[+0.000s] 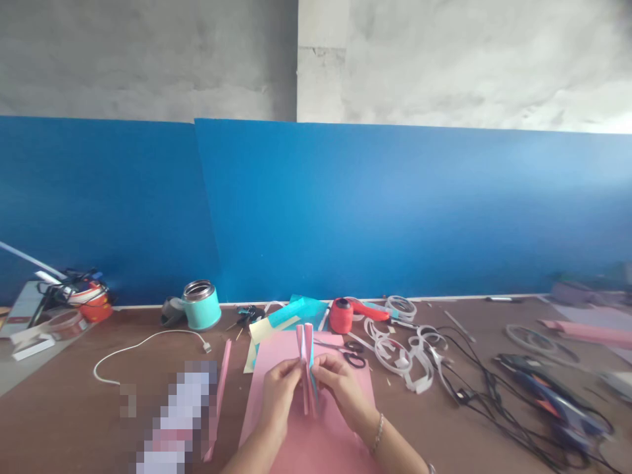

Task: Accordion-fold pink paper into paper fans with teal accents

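Observation:
Between my hands stands a folded pink paper strip (306,372) with a light-blue edge, held over a large pink sheet (266,349). My left hand (282,388) pinches its left side between thumb and fingers. On the other side my right hand (338,384) pinches the same folded paper. The lower end of the strip is slightly blurred. Scissors (354,354) with dark handles lie on the sheet just beyond my right hand. To the left of the sheet rests a narrow folded pink strip (220,401).
Behind the sheet are blue and yellow papers (281,320), a red hair dryer (342,316) and a turquoise cup (201,306). Curled white strips (395,349), black cables (486,388) and a blurred dark-blue tool (553,401) lie right. A white cable (148,339) curves across the left.

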Available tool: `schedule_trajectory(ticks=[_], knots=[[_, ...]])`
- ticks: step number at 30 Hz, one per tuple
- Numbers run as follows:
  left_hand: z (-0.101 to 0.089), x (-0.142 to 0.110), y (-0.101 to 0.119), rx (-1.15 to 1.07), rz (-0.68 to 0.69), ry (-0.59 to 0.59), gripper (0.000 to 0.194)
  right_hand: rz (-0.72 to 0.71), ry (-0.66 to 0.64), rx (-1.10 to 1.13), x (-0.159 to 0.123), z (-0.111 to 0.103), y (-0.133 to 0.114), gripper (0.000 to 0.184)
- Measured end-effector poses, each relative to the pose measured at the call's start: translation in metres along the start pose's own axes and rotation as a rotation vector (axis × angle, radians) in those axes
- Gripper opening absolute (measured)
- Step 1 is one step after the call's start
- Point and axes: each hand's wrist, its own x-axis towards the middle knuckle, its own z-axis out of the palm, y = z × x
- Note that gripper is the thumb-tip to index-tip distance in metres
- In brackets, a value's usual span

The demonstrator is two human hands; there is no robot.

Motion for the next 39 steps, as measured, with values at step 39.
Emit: schedule_trajectory(ticks=[39], knots=[[-0.001,0.002,-0.006,0.162,0.155,-0.048,0.033,0.040,-0.004,-0.076,0.003,-0.008,0.001,0.020]])
